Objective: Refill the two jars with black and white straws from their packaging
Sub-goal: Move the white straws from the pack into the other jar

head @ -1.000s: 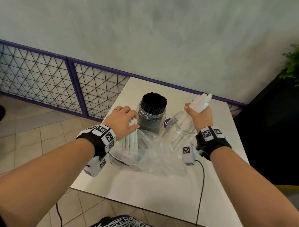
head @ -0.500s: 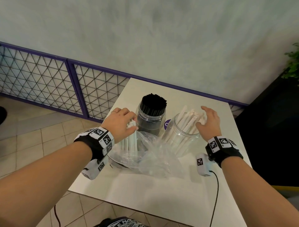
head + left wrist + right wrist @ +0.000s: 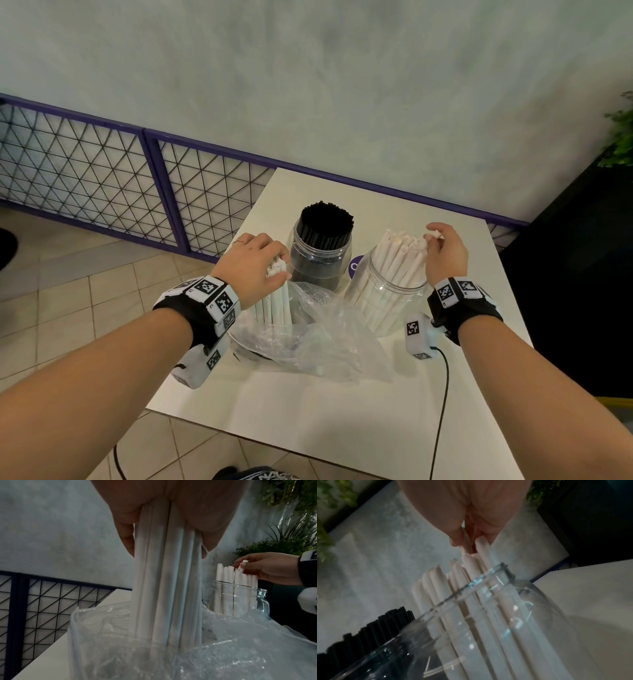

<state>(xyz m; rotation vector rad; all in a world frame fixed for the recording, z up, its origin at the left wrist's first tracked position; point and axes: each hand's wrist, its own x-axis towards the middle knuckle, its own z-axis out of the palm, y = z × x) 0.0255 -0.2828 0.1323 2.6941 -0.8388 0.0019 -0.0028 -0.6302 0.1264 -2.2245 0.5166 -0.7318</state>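
- Your left hand (image 3: 255,263) had its grip clamped round the top of a bundle of white straws (image 3: 274,305), held upright with the lower ends down in the bag (image 3: 308,339).
- In the left wrist view the bundle (image 3: 164,588) ran straight down from your fingers (image 3: 126,534) into the crumpled clear plastic (image 3: 223,649).
- Your right hand (image 3: 445,255) was at the tops of the white straws in the right jar (image 3: 383,301), its grip pinching one straw end (image 3: 433,234) between the fingertips.
- The right wrist view showed that pinch too, fingertips (image 3: 456,539) on a straw above the jar rim (image 3: 488,580), though blurred.
- The straws in that jar (image 3: 397,260) leaned to the left, their tops above the rim.
- The left jar (image 3: 320,263) stood packed with black straws (image 3: 325,222), just beside the right one.
- Both jars and the bag sat on the white worktop (image 3: 308,411).
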